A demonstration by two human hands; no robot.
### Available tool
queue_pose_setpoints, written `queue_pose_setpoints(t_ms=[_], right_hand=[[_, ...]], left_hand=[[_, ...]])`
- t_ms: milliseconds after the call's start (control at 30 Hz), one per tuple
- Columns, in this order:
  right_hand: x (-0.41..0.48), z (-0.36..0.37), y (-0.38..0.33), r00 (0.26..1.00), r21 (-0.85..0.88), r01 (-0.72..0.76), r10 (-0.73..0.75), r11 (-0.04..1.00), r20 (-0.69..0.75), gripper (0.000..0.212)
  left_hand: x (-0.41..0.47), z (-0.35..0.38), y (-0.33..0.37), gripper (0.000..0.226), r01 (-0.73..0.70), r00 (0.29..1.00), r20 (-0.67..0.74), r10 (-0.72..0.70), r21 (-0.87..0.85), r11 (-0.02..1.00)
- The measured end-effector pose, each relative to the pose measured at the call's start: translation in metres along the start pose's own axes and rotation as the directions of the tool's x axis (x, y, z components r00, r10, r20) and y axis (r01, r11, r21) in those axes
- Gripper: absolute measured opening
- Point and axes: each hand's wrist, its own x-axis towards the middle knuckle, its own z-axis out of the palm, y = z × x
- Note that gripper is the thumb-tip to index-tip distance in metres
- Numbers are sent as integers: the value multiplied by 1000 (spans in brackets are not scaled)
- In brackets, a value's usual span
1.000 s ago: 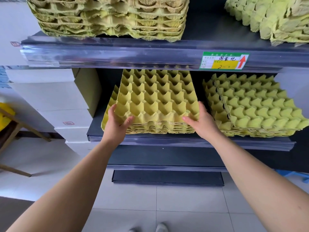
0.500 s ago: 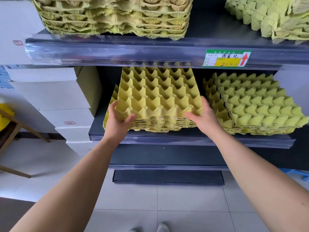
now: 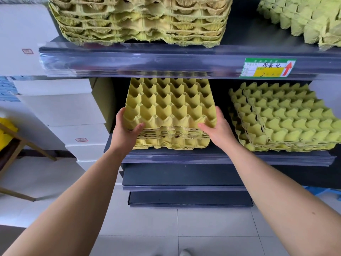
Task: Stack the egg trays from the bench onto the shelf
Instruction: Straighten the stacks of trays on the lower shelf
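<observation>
Yellow pulp makes up the egg tray point(image 3: 169, 106) that both hands hold, below and to the left of the green price label point(image 3: 267, 67). It lies on top of a low stack of trays point(image 3: 171, 141) on the dark shelf point(image 3: 221, 157) under the label. The left hand point(image 3: 123, 133) grips the tray's near left corner, fingers curled round the side edge and thumb laid across the front. The right hand point(image 3: 219, 130) grips the near right corner the same way, thumb pointing inward along the front edge. Directly below the label, a second stack of trays point(image 3: 287, 119) sits askew on the same shelf, apart from the held one. Above and left of the label is a taller, ragged pile point(image 3: 140, 19). Far left of the label stand white boxes point(image 3: 60, 108).
</observation>
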Motion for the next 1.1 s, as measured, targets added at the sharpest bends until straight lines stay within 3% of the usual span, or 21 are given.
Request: queue_pose_setpoints(t_ms=[400, 567, 767, 867, 967, 1100], right_hand=[[7, 18, 17, 992, -81, -82, 89, 993, 90, 92], [11, 22, 23, 988, -10, -120, 121, 993, 95, 93], [17, 20, 24, 988, -7, -130, 130, 991, 80, 98], [15, 18, 29, 984, 93, -170, 164, 981, 63, 103], [12, 21, 33, 984, 200, -178, 170, 963, 60, 100], [13, 23, 34, 993, 213, -116, 117, 970, 6, 90]], left_hand=[[11, 3, -24, 81, 5, 997, 78, -12, 87, 996], [10, 8, -27, 82, 55, 987, 151, -55, 4, 998], [7, 3, -23, 81, 49, 986, 160, -54, 38, 998], [12, 1, -16, 77, 82, 983, 164, -82, 6, 997], [12, 3, -16, 73, 92, 982, 169, -89, -12, 996], [11, 6, -15, 70, 87, 987, 141, -78, -56, 995]])
